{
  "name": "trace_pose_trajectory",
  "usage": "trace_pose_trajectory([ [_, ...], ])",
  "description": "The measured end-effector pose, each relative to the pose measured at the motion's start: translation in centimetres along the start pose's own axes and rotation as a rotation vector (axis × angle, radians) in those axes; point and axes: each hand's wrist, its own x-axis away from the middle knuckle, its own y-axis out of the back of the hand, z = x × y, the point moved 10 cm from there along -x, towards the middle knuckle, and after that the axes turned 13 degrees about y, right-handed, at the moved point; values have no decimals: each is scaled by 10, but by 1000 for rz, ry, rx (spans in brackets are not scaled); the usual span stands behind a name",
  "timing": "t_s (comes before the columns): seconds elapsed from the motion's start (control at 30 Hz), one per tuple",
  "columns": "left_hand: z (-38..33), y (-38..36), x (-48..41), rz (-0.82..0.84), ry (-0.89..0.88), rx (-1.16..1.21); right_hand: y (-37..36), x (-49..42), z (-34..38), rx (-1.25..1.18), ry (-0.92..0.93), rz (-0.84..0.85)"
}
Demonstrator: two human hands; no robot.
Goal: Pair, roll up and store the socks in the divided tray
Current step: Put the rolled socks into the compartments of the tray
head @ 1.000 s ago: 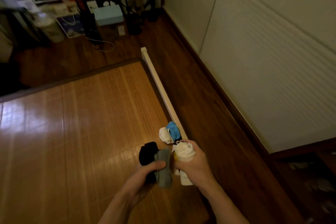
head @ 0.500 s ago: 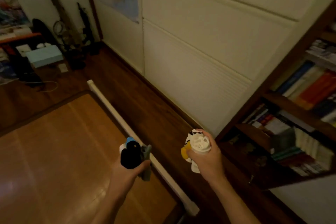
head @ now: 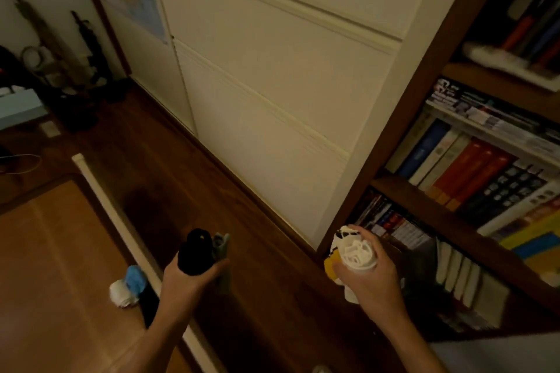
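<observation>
Many books [head: 472,166] on dark wooden bookshelf [head: 409,118], left hand [head: 188,281] gripping black and grey sock rolls [head: 195,251], right hand [head: 369,285] gripping white sock roll [head: 357,254]

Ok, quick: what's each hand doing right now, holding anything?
Left hand: grips the black sock roll and the grey sock roll together.
Right hand: grips the white sock roll and a yellow-and-white sock bundle.

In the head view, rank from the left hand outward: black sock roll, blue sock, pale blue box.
1. The black sock roll, held in the left hand.
2. The blue sock, on the mat to its left.
3. The pale blue box, far back at left.
</observation>
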Motion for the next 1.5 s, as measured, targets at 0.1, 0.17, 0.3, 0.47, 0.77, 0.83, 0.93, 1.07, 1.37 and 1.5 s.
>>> trace_pose_trajectory([
  [0.1,-22,-33,-10,-67,5,9,5,-49,-10,-42,3,67],
  [0.17,-34,-45,-20,-94,10,-2,-6,-83,-15,-78,14,127],
  [0.3,-66,-31,-48,-202,-16,-5,-63,-147,-9,-107,44,241],
  [0.47,-102,19,-104,-297,-45,101,-170,-220,10,-78,109,418],
  [0.77,-174,157,-281,-345,18,252,-396,-378,57,-86,111,529],
  [0.83,-193,193,-317,-381,37,266,-448,-412,74,-95,109,557],
  [0.93,-220,243,-370,-443,57,299,-525,-461,98,-109,117,605],
  [1.07,-264,305,-443,-510,23,345,-638,-530,131,-126,162,671],
  [1.37,-352,466,-612,-713,26,518,-921,-683,207,-175,282,901],
  [1.5,-382,540,-650,-807,88,586,-1041,-712,256,-179,293,1055],
])
